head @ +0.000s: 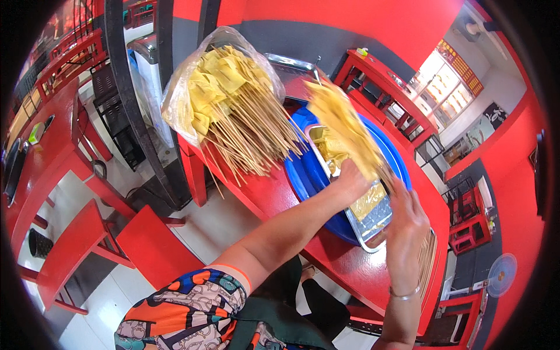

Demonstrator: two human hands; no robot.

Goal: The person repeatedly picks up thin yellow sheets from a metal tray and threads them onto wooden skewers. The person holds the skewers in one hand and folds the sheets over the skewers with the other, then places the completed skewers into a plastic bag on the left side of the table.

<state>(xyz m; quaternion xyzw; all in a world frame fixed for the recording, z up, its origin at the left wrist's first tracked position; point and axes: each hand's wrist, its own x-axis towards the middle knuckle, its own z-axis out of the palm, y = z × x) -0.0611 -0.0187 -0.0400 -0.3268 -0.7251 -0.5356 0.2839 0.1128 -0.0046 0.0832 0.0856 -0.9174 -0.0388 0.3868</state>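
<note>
My right hand (407,214) grips the lower stick ends of a blurred bundle of skewered yellow tofu-skin sheets (341,118). Against the bundle's lower left side lies my left hand (352,183); its fingers are partly hidden, so its hold is unclear. Beneath them a metal tray (376,225) holds loose yellow sheets (328,146) and rests across a round blue plastic basin (302,177). To the left, a clear plastic bag (175,98) wraps the tops of many skewered yellow sheets (227,72), their bare wooden sticks (258,135) pointing towards me.
The red table (258,197) carries these things. Bare wooden skewers (428,258) lie near its right edge. Another metal tray (293,61) sits behind the basin. Red stools (157,245) stand at the lower left, beside a dark metal post (140,109). A fan (501,274) is at the right.
</note>
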